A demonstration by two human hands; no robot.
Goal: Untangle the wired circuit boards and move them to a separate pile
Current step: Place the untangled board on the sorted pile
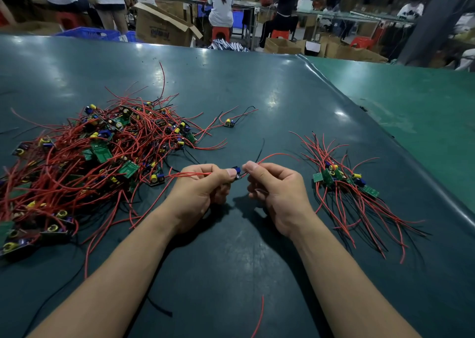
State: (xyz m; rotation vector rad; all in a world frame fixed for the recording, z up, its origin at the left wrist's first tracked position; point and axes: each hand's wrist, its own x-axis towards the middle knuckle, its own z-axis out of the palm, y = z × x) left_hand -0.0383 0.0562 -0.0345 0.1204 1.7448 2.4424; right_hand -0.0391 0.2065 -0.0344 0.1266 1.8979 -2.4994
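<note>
Right now both hands meet near the middle of the dark green counter, holding one small circuit board between them just above the surface. The left hand has its fingers curled, the thumb pinching the board's left side and a bunch of red wires that run out toward 9 o'clock. The right hand has its fingers curled too, thumb and forefinger pinching the board's other end, from which a red lead arcs toward 2 o'clock and a thin black lead rises toward 12 o'clock.

At 9 to 10 o'clock from the hands lies the big tangled heap of green boards with yellow and blue parts, buried in red wire. At 3 o'clock lies the smaller sorted pile, its boards side by side and its wires fanned out toward 12 and 5 o'clock. A single board with its leads lies apart at 12 o'clock, just beyond the heap's edge. A loose red wire scrap lies at 6 o'clock between the forearms, near a black one.

Beyond the counter's far edge, seated people, cardboard boxes and red stools show.
</note>
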